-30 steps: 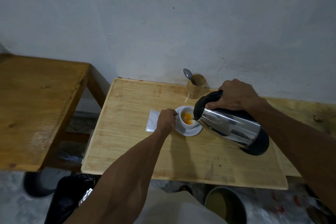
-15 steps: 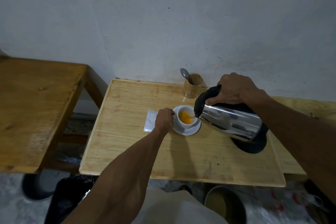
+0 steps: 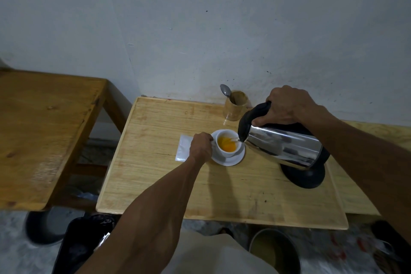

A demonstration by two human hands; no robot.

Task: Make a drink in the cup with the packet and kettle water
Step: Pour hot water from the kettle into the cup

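Observation:
A white cup (image 3: 231, 154) holding orange liquid stands on a white saucer (image 3: 235, 161) on the light wooden table (image 3: 222, 196). My left hand (image 3: 200, 146) grips the cup's left side at the handle. My right hand (image 3: 285, 106) holds the black handle of a steel kettle (image 3: 282, 145), tilted with its spout at the cup's right rim; a thin stream of water runs into the cup. A white packet (image 3: 183, 148) lies flat just left of the cup, partly hidden by my left hand.
A wooden holder (image 3: 235, 108) with a spoon (image 3: 225, 91) stands at the table's back by the wall. A darker wooden table (image 3: 44, 131) stands to the left. On the floor below are a black bag (image 3: 77, 244) and a round bucket (image 3: 274, 251).
The kettle has stayed tilted over the cup, and the orange liquid in the cup has risen. My left hand keeps its hold on the cup.

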